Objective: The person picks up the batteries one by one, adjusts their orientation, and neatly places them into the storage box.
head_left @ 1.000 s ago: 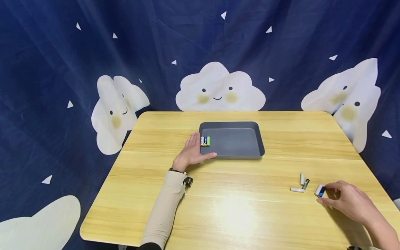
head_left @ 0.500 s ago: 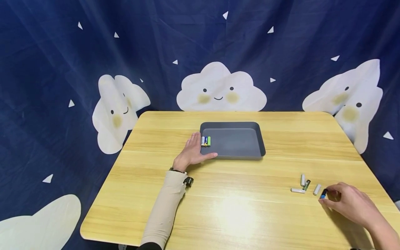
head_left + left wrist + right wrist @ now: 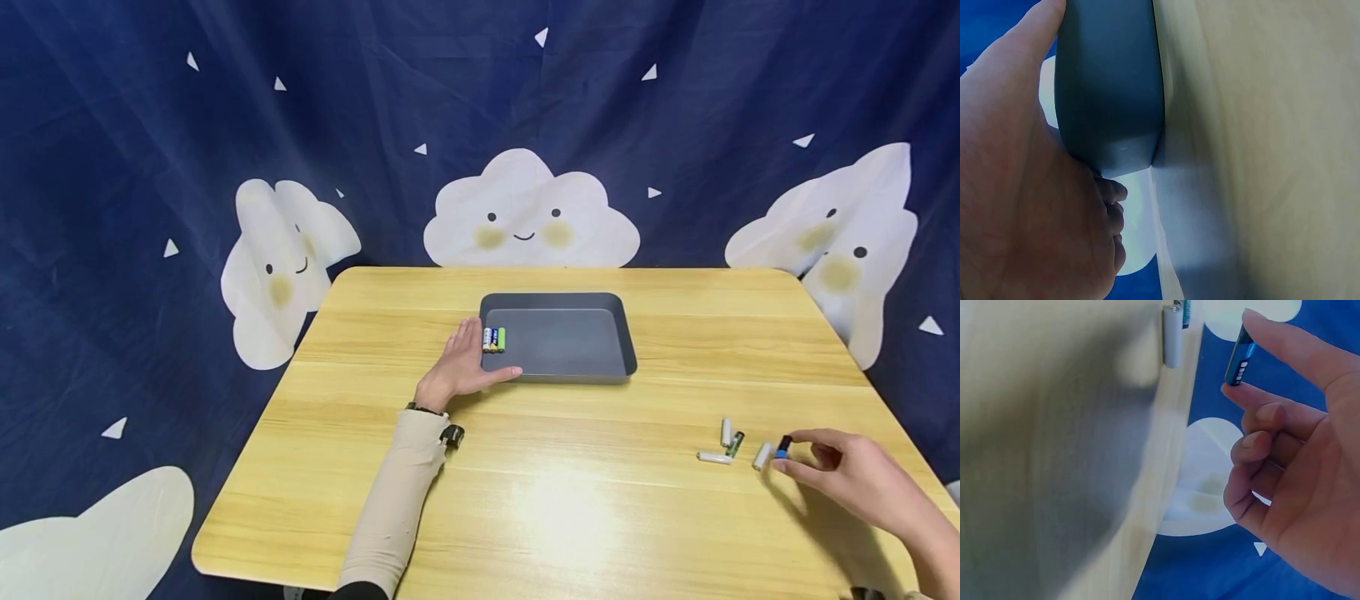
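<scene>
My right hand (image 3: 858,475) pinches a black-and-blue battery (image 3: 783,448) between thumb and index finger. In the right wrist view that battery (image 3: 1240,361) is gripped at its two ends, raised above the table, with the other fingers curled below. My left hand (image 3: 459,363) rests against the left end of a dark grey tray (image 3: 577,340), fingers straight along the side and thumb across the near left corner. Three batteries (image 3: 493,340), white, dark blue and green, lie side by side at the tray's left. A white battery (image 3: 762,456) lies just left of my right hand.
Left of that white battery is a loose group: an upright-pointing white battery (image 3: 725,432), a dark green one (image 3: 736,443) and a sideways white one (image 3: 714,457). All lie on the wooden table (image 3: 600,483). A blue cloud-patterned curtain (image 3: 375,100) hangs behind the table.
My right hand has taken the black-and-blue battery away from the white one beside it and lifted it up and slightly right. The left hand and tray have stayed put.
</scene>
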The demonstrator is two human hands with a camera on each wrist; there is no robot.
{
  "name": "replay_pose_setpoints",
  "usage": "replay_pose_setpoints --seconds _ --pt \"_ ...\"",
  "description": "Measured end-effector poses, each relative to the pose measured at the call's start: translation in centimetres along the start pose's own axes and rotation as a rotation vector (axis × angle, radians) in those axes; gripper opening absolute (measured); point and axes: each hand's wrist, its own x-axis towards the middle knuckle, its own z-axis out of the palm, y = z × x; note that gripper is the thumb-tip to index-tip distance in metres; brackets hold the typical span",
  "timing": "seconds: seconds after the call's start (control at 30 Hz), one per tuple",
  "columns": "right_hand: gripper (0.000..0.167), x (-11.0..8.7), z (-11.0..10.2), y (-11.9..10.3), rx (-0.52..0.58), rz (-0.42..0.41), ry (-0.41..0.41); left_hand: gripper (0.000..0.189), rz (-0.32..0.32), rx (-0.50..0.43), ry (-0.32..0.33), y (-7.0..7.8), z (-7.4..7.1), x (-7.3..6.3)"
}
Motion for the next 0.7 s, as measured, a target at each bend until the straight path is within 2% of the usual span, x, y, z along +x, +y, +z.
replay_pose_setpoints --seconds 0.23,0.43,0.57,0.7 --pt "0.043 0.9 -0.7 -1.2 0.042 0.027 0.006 0.133 -0.004 -0.001 0.006 0.1 0.0 0.0" --pt "0.04 2.2 -0.2 -2.5 0.123 -0.022 0.018 0.132 -0.008 -0.006 0.011 0.0 0.1 -0.2" --pt "0.039 3.2 0.2 -3.3 0.149 -0.055 -0.004 0.132 -0.01 -0.007 0.012 0.0 0.0 -0.2" --pt "0.041 4.0 0.5 -4.0 0.164 -0.054 -0.031 0.132 -0.005 -0.006 0.008 0.0 0.0 -0.1"
